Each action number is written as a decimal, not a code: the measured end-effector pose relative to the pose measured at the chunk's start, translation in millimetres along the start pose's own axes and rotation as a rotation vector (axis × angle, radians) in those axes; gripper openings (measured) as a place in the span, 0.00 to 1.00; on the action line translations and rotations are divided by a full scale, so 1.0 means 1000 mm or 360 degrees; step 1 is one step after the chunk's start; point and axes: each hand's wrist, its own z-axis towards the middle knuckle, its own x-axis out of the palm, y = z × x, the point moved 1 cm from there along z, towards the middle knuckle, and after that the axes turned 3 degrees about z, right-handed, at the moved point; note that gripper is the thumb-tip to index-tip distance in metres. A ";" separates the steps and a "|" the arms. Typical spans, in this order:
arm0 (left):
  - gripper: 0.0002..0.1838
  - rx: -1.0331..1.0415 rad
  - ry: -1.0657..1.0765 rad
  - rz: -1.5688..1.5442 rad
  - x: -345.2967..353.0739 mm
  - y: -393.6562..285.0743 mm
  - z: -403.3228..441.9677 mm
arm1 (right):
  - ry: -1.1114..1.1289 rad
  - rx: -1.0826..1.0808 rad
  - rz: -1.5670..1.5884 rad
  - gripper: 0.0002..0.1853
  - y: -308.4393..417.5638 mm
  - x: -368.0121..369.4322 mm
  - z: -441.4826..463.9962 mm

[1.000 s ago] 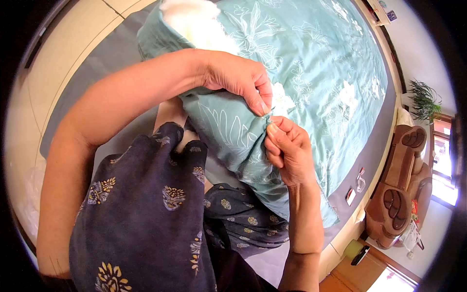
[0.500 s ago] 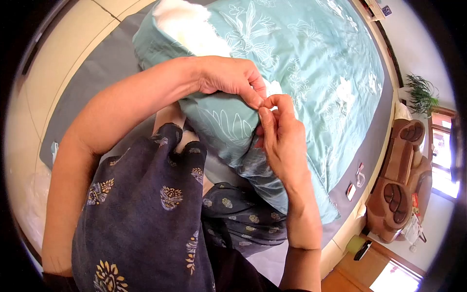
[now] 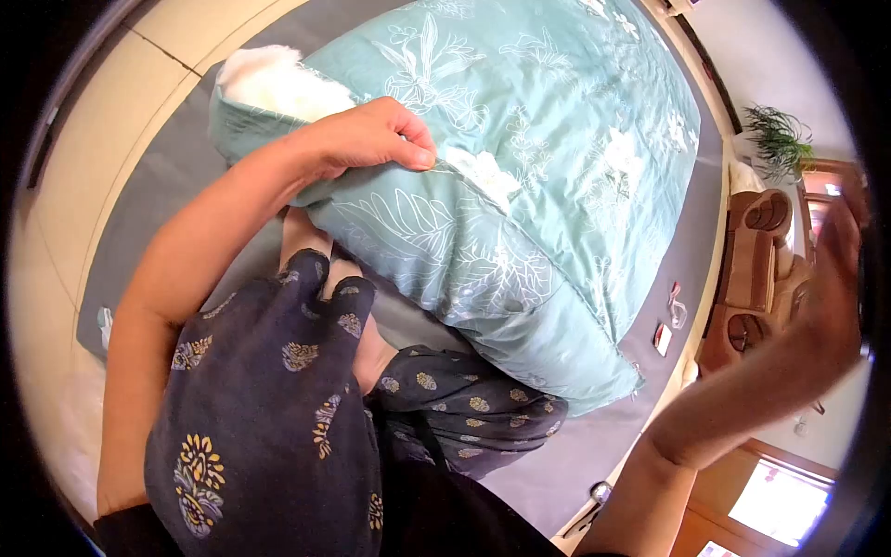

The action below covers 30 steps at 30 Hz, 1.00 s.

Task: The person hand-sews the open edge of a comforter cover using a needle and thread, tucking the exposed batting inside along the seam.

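Observation:
A teal duvet cover with white floral line prints spreads out before my knees. White fluffy filling shows at its upper left corner, and more white shows through a gap in the seam near my fingers. My left hand is closed, pinching the folded edge of the cover between thumb and fingers. Well away to the right, my right hand is raised clear of the fabric. Its fingers are blurred and at the picture's edge, so whether they hold anything cannot be made out.
Under the duvet cover lies a grey mat on pale floor tiles. A small red-and-white item and a clear-looking object rest on the mat's right side. Beyond stand a brown sofa and a green plant.
My right hand has left the seam and swung far out to the right and up. My left hand keeps its pinch on the edge. The whole view has shifted somewhat.

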 end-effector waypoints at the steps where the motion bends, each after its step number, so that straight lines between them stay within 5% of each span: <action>1: 0.09 0.0002 -0.0005 -0.0024 -0.001 0.001 -0.001 | -0.0611 -0.0320 -0.0326 0.13 0.035 -0.006 -0.010; 2: 0.09 0.0008 -0.0009 -0.0046 -0.001 0.002 -0.002 | -0.1221 -0.0651 -0.0650 0.11 0.065 -0.003 -0.027; 5: 0.09 0.0006 -0.0033 -0.0043 -0.001 0.005 0.002 | -0.1217 -0.1591 -0.1087 0.19 0.093 0.022 -0.056; 6: 0.09 -0.0001 -0.0049 -0.0031 -0.002 0.007 0.003 | -0.1209 -0.1573 -0.1354 0.21 0.111 0.015 -0.074; 7: 0.09 -0.0008 -0.0061 -0.0039 -0.002 0.009 0.004 | -0.1014 -0.2004 -0.1345 0.12 0.163 -0.024 -0.103; 9: 0.08 -0.0013 -0.0081 -0.0048 -0.003 0.010 0.007 | -0.1076 -0.2130 -0.0881 0.13 0.094 0.051 -0.118; 11: 0.08 0.0041 -0.0105 -0.0079 0.000 0.011 0.009 | -0.1053 -0.2013 -0.0870 0.16 0.068 0.082 -0.134; 15: 0.11 0.0080 -0.0097 -0.0024 0.001 0.009 0.009 | -0.0663 -0.0075 -0.2413 0.16 -0.030 0.028 -0.219; 16: 0.11 0.0107 -0.0110 0.0007 0.000 0.009 0.009 | -0.0631 0.0766 -0.1596 0.18 -0.064 0.049 -0.183; 17: 0.11 0.0127 -0.0123 0.0035 0.000 0.009 0.008 | -0.0451 0.1135 -0.1567 0.23 -0.102 0.009 -0.201; 19: 0.11 0.0208 -0.0163 0.0135 0.000 0.007 0.009 | -0.0793 0.1255 -0.1529 0.26 -0.151 -0.040 -0.235; 23: 0.12 0.0544 -0.0252 0.0518 -0.003 0.013 0.013 | -0.0768 0.1753 -0.1323 0.13 -0.168 -0.074 -0.265; 29: 0.14 0.0693 -0.0346 0.0821 0.014 0.018 0.041 | -0.0838 0.1002 -0.1899 0.10 -0.121 -0.099 -0.269; 30: 0.15 0.0676 -0.0346 0.0851 0.022 0.020 0.045 | -0.0787 0.1128 -0.2067 0.11 -0.109 -0.101 -0.265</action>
